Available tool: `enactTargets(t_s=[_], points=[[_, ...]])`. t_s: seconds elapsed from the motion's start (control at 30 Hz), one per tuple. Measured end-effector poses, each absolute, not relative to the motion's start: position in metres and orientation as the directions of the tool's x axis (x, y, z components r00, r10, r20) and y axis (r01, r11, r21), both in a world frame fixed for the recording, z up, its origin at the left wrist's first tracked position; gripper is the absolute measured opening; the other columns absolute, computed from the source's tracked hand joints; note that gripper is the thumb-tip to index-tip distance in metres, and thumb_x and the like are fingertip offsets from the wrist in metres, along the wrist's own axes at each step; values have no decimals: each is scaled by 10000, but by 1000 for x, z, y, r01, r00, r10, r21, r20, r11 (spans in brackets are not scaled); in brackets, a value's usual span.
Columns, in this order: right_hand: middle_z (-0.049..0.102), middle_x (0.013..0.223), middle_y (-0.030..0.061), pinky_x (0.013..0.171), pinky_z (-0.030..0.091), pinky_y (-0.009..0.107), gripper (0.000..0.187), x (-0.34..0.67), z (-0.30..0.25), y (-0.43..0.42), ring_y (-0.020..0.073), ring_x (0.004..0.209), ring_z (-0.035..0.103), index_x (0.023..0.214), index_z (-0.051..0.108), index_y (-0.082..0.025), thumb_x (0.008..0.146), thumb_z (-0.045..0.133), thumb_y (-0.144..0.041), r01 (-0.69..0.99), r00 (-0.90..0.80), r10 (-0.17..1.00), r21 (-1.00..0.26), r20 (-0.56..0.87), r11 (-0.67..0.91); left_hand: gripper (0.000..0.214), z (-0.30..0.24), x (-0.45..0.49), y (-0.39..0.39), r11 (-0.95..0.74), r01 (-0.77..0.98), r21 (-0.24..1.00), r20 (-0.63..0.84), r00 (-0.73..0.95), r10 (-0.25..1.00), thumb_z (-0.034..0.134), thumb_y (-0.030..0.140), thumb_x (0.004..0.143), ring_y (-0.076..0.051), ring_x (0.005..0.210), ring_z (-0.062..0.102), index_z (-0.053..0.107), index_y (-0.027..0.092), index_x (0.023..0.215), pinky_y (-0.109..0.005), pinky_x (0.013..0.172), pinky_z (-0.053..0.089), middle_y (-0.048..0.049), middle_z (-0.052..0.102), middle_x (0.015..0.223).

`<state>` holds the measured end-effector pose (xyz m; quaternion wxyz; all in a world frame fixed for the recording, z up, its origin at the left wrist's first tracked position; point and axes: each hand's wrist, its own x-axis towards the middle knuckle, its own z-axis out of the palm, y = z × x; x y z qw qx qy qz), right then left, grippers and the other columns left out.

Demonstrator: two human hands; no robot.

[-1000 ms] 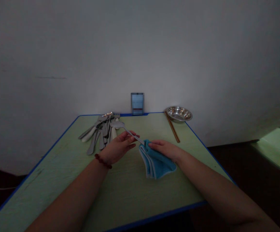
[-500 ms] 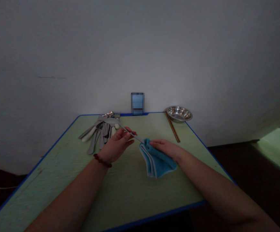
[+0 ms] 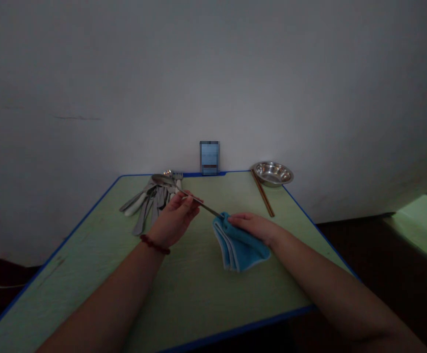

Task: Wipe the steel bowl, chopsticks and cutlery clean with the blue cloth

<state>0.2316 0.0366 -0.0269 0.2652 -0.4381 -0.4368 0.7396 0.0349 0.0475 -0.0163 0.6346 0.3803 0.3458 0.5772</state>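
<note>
A long metal spoon [image 3: 209, 210] slants across the middle of the view, its bowl at the upper left over the cutlery pile. My left hand [image 3: 176, 215] pinches its handle between thumb and fingers. The lower right end of the handle goes into a fold of a blue cloth [image 3: 241, 247] with pale edging. Gripping that cloth around the handle's end is my right hand [image 3: 250, 225], its fingers closed; the handle's tip is hidden there. Just behind my left hand lies the pile of cutlery [image 3: 145, 203], with knives and forks, some with white handles.
The pale green table [image 3: 184, 299] has a blue edge and stands against a grey wall. A phone-like screen [image 3: 209, 158] leans upright at the back. To the right, wooden chopsticks [image 3: 263, 193] lie beside a shiny metal bowl [image 3: 273, 174] at the table's corner.
The spoon has turned about its length, so its bowl now shows its other face, and it sits slightly further left. My left hand has shifted a little left; the right hand stays nearly still.
</note>
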Motion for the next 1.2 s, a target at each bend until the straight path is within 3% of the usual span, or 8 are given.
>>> enactTargets(t_s=[0.33,0.53,0.83,0.97,1.2], points=[[639,607,-9,633,466,300,172,230,-26,39,124,551,578,714,632,-198,726,536,-339,-52,-411,777,-838,-478,-543,72,-12,29,51,54,-526,849,-63,2,998,609,179,652,-69,598,529,541,203,660,-179,574,417,45,559,643],[654,660,22,698,472,337,218,229,-28,45,140,612,604,780,607,-164,772,479,-340,-206,-367,808,-806,-462,-555,112,-12,36,46,89,-403,911,-86,27,996,647,201,607,-58,570,504,546,177,650,-181,585,401,44,553,617],[642,666,-15,745,467,291,178,230,-35,54,109,619,595,766,582,-190,795,453,-310,-470,-269,916,-790,-296,-394,131,-16,49,37,103,-127,987,-72,227,971,621,279,634,-67,531,460,569,161,655,-189,535,375,34,516,580],[630,665,-19,745,464,302,169,229,-35,55,123,650,592,786,573,-204,783,468,-336,-516,-221,950,-800,-220,-305,126,-22,56,32,96,-15,995,-86,326,942,605,292,649,-77,508,449,581,171,674,-188,491,350,25,525,573],[632,748,-28,712,471,288,191,230,-33,57,121,689,587,847,551,-234,785,449,-385,-561,-161,965,-785,-208,-263,119,-23,65,22,81,98,992,-117,454,883,594,287,652,-80,487,431,603,172,679,-189,466,327,24,535,565]])
